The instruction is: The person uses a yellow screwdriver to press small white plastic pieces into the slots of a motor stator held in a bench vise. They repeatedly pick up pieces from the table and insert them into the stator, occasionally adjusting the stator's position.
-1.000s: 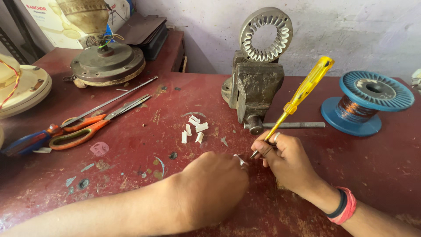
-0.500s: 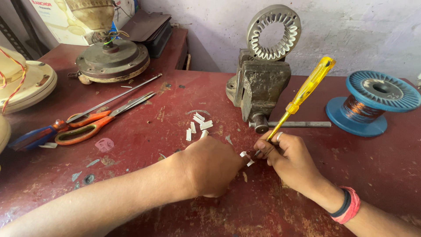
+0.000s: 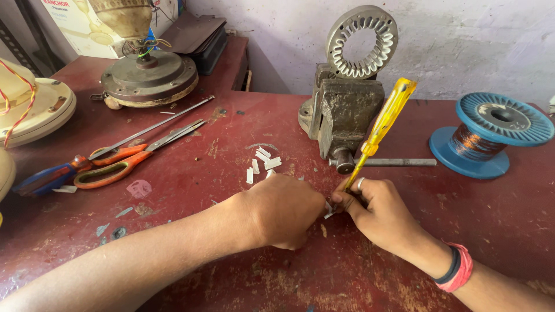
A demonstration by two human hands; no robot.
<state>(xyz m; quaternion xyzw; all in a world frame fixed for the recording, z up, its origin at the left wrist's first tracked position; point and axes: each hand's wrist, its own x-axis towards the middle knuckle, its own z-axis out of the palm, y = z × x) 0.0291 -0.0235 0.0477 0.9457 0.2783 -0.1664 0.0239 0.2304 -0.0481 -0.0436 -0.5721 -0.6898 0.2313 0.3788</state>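
The right hand [image 3: 381,211] has a tight grip on a yellow screwdriver [image 3: 381,130], tip down on the red tabletop [image 3: 231,138]. The left hand [image 3: 283,211] pinches a small white paper strip [image 3: 328,209] beside it, near the vise [image 3: 344,112].

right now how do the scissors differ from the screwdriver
The scissors lie flat and untouched on the table; the screwdriver stands tilted, gripped by the right hand. The scissors have orange handles and long bare blades; the screwdriver has a clear yellow handle. Both are hand tools over the same red table.
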